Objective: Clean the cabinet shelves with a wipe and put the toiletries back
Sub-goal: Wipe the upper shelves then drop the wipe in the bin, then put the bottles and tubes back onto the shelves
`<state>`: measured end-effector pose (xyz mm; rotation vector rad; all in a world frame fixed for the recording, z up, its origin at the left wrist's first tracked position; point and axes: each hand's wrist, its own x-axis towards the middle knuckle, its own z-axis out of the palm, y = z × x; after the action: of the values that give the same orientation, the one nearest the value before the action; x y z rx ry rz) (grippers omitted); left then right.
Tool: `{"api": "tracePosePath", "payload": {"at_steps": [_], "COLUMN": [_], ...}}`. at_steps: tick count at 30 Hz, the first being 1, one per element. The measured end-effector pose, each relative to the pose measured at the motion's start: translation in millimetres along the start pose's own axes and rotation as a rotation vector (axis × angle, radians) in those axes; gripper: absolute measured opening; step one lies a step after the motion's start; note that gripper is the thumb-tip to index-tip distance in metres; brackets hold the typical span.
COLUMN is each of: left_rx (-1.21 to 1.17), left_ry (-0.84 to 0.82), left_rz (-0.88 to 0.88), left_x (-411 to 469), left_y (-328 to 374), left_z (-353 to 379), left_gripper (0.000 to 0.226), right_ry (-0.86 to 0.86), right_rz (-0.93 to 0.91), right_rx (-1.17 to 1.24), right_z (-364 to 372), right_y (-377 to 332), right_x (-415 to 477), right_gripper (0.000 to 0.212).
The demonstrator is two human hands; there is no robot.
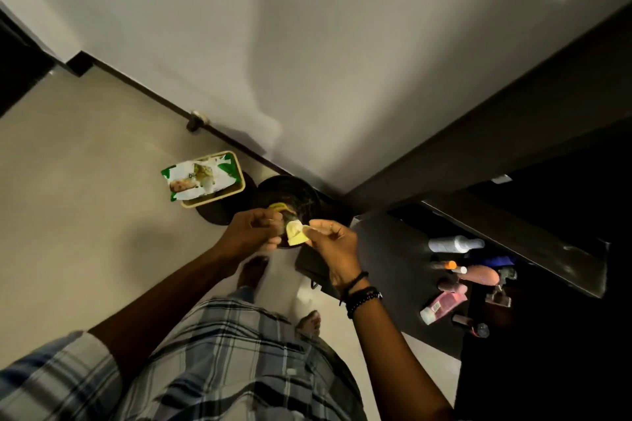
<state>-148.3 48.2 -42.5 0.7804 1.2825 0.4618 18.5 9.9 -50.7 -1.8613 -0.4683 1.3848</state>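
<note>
I am looking down at my two hands held over a round black bin (301,193) on the floor. Between them is a small crumpled pale yellow wipe (294,233). My right hand (330,241) pinches its right side with thumb and fingers. My left hand (254,229) is curled with its fingertips against the wipe's left edge. A yellow scrap (278,206) lies inside the bin behind my left hand. The green and white wipe packet (196,178) rests on a beige tray (239,186) left of the bin. Toiletries lie on the dark cabinet shelf (403,270) at the right.
On the shelf lie a white bottle (455,244), an orange-capped tube (448,265), a pink bottle (478,275), a pink tube (443,306) and small dark items. A dark cabinet panel (513,161) overhangs them. My bare feet stand on pale floor tiles beside the white wall.
</note>
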Motion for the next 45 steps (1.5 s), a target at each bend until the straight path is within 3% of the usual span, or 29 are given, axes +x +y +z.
{"api": "tracePosePath", "payload": {"at_steps": [4, 10, 21, 24, 29, 34, 37, 41, 45], "left_rx": [0.107, 0.399, 0.456, 0.458, 0.500, 0.548, 0.609, 0.632, 0.698], "left_ry": [0.051, 0.051, 0.017, 0.008, -0.021, -0.094, -0.201, -0.295, -0.370], "left_rz": [-0.028, 0.001, -0.037, -0.032, 0.000, 0.056, 0.161, 0.213, 0.271], "left_x": [24.6, 64.4, 65.1, 57.8, 37.7, 18.4, 8.7, -3.2, -2.4], "left_y": [-16.3, -41.1, -57.5, -60.6, -50.6, -35.4, -32.3, -33.5, -35.7], "left_z": [-19.4, -31.7, -25.2, -15.3, 20.3, 82.9, 119.6, 165.4, 203.8], "left_gripper": [0.025, 0.020, 0.014, 0.011, 0.029, 0.022, 0.009, 0.014, 0.020], "right_ry": [0.139, 0.303, 0.226, 0.169, 0.076, 0.186, 0.223, 0.323, 0.451], "right_rz": [0.045, 0.168, 0.113, 0.085, 0.004, -0.060, -0.070, -0.068, -0.086], "right_rx": [-0.056, -0.137, -0.247, -0.295, -0.358, -0.257, -0.253, -0.229, -0.188], "right_z": [26.2, 54.6, 32.3, 18.1, -14.5, -65.8, -106.5, -158.7, -201.9], "right_y": [21.8, 44.0, 58.5, 61.6, 62.7, 64.0, 65.4, 73.8, 86.6], "right_x": [48.8, 102.4, 91.9, 71.8, 39.1, 13.7, 2.5, -14.5, -26.7], "right_gripper": [0.009, 0.012, 0.030, 0.032, 0.043, 0.035, 0.042, 0.050, 0.042]}}
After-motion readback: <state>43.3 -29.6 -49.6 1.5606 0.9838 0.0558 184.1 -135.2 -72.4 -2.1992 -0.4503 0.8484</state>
